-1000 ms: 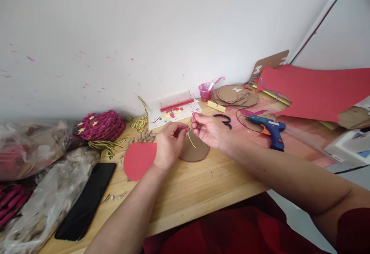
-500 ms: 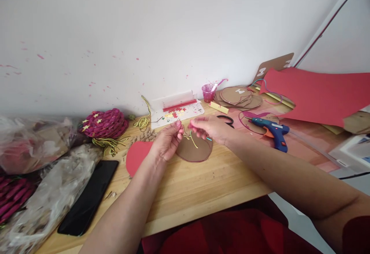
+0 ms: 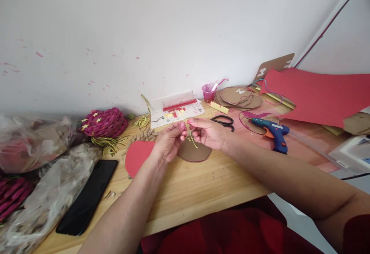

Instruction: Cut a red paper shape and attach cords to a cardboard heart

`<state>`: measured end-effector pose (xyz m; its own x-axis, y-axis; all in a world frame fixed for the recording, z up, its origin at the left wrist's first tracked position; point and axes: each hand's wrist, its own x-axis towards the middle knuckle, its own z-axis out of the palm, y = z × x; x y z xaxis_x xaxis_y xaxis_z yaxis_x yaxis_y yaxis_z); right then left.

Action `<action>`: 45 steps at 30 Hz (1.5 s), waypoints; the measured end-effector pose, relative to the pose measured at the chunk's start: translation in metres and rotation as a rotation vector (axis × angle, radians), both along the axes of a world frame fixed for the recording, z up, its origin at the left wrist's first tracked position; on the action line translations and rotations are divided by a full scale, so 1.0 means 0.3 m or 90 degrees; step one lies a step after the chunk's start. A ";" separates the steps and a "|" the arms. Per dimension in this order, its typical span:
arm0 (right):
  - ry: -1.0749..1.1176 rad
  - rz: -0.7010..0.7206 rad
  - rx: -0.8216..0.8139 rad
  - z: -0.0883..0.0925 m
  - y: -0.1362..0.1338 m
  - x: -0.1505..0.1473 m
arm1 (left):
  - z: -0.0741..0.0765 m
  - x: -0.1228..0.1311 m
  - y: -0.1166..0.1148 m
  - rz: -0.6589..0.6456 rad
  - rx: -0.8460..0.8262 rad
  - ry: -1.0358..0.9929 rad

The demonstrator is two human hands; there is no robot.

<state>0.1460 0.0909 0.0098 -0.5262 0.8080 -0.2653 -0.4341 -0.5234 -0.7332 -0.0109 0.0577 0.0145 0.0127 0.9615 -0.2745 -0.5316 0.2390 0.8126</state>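
Note:
My left hand (image 3: 170,140) and my right hand (image 3: 210,133) meet over a round brown cardboard piece (image 3: 194,155), thumbs and fingertips pinched close together. Between them is a thin yellow-green cord (image 3: 194,142), its short ends dangling below the fingers. The fingertips partly hide the cord, so its knot or loop cannot be made out. Left of the cardboard, partly behind my left wrist, lies a red cut-out shape (image 3: 138,157). Black-handled scissors (image 3: 224,121) rest just beyond my right hand.
On the right are a blue glue gun (image 3: 274,132), stacked cardboard shapes (image 3: 235,96) and red sheets (image 3: 320,96). A pink cup (image 3: 208,92) and paper stars (image 3: 175,113) are near the wall. Leftward lie magenta shell-like pieces (image 3: 106,123), a black phone (image 3: 88,196) and plastic bags (image 3: 58,192).
My hands have drawn nearer to each other, the right one shifting slightly left and down. More of the scissors now shows. The cord's dangling ends have moved a little.

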 end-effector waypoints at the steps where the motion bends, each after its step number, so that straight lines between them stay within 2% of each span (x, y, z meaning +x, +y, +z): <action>1: 0.002 0.004 0.010 0.000 -0.002 -0.001 | -0.002 -0.001 0.001 0.003 -0.001 0.004; 6: -0.003 -0.037 0.124 -0.003 -0.012 -0.007 | -0.013 -0.005 0.007 0.024 0.015 0.050; 11: -0.029 -0.053 0.154 0.003 -0.013 -0.006 | -0.017 -0.008 0.005 0.030 0.029 0.104; 16: -0.066 -0.084 0.219 0.006 -0.008 -0.003 | -0.017 -0.008 0.000 -0.011 0.056 0.151; 21: -0.136 -0.116 0.265 0.003 -0.001 -0.004 | -0.015 -0.012 -0.003 -0.012 0.112 0.266; 28: -0.131 -0.059 0.191 0.010 -0.007 0.001 | -0.013 -0.011 -0.006 0.020 0.194 0.426; 34: -0.139 -0.040 0.112 0.013 -0.006 0.001 | -0.003 -0.010 -0.012 0.033 0.233 0.489; 41: -0.146 -0.020 0.093 0.013 0.000 0.004 | -0.030 -0.020 -0.009 0.030 0.298 0.564; 45: -0.149 -0.041 0.070 0.016 0.003 0.005 | -0.041 -0.026 -0.005 0.038 0.320 0.596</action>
<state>0.1475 0.0917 0.0144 -0.4079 0.8682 -0.2826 -0.2752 -0.4120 -0.8686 -0.0186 0.0563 0.0021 -0.0485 0.9591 0.2790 0.3562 -0.2443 0.9019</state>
